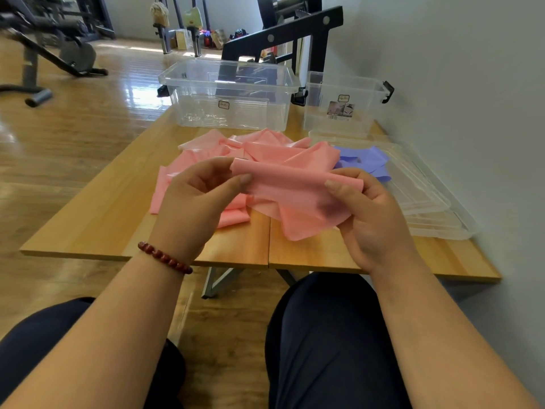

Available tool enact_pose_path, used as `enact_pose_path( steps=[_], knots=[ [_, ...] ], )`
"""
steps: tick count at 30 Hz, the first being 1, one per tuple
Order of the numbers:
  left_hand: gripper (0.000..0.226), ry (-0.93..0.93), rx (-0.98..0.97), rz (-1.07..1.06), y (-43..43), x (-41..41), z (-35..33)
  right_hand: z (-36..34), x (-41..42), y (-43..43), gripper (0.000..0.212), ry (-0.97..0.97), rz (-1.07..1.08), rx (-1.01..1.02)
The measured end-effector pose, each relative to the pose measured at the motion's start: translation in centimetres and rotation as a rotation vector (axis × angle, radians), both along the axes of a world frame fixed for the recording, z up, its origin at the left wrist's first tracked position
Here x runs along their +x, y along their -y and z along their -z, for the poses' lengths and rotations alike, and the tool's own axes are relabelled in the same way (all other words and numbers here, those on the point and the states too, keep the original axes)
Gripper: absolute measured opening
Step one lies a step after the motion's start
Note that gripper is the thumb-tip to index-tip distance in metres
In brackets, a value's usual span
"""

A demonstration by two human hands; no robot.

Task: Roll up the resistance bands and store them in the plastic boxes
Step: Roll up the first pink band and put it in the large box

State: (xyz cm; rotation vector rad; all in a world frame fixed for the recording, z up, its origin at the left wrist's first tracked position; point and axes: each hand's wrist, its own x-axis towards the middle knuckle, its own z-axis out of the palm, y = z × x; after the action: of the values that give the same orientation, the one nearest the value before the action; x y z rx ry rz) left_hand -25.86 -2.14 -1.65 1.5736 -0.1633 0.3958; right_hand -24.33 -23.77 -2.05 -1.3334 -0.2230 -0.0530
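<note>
A pink resistance band [290, 184] is lifted above the low wooden table [97, 219], its end folded over between my hands. My left hand [197, 202] pinches its left edge between thumb and fingers. My right hand [368, 214] grips the right side, thumb on top. More of the pink band lies crumpled in a heap [224, 149] behind. A purple band [365, 160] lies loose to the right of the heap. At the table's back stand a large clear plastic box [230, 93] and a smaller clear box [339, 104], both open with nothing in them.
Two clear lids [427, 202] are stacked at the table's right, by the wall. A black frame [283, 33] stands behind the boxes. Gym equipment [53, 48] occupies the wooden floor at far left. My knees are just below the table's front edge.
</note>
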Motion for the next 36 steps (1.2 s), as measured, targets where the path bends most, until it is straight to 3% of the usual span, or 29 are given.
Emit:
enact_pose_path(
  steps=[5, 8, 13, 21, 25, 31, 36],
  knots=[
    [0.016, -0.059, -0.006, -0.022, 0.4, -0.1, 0.3, 0.0, -0.1, 0.4, 0.012, 0.043, 0.212, -0.156],
    [0.006, -0.085, 0.017, -0.087, 0.9, -0.1, 0.5, 0.0, -0.7, 0.6, 0.014, 0.054, 0.203, -0.210],
    [0.007, -0.051, 0.103, -0.147, 1.7, -0.4, 0.4, -0.1, -1.2, 1.3, 0.028, 0.035, 0.168, -0.119],
    [0.017, -0.011, 0.046, 0.053, 2.7, -0.8, -0.7, -1.0, -1.3, 2.2, 0.006, 0.055, 0.226, -0.136],
    [0.032, -0.006, 0.079, 0.016, 3.0, -0.9, -0.7, -1.5, -1.4, 2.9, 0.010, 0.033, 0.220, -0.020],
    [0.009, 0.039, 0.056, -0.036, 3.9, -1.1, -0.5, -1.7, -1.3, 3.5, 0.019, 0.016, 0.223, 0.098],
    [0.018, 0.031, 0.018, 0.019, 4.3, -1.0, -0.7, -1.4, -1.1, 3.6, 0.018, 0.050, 0.263, 0.064]
  ],
)
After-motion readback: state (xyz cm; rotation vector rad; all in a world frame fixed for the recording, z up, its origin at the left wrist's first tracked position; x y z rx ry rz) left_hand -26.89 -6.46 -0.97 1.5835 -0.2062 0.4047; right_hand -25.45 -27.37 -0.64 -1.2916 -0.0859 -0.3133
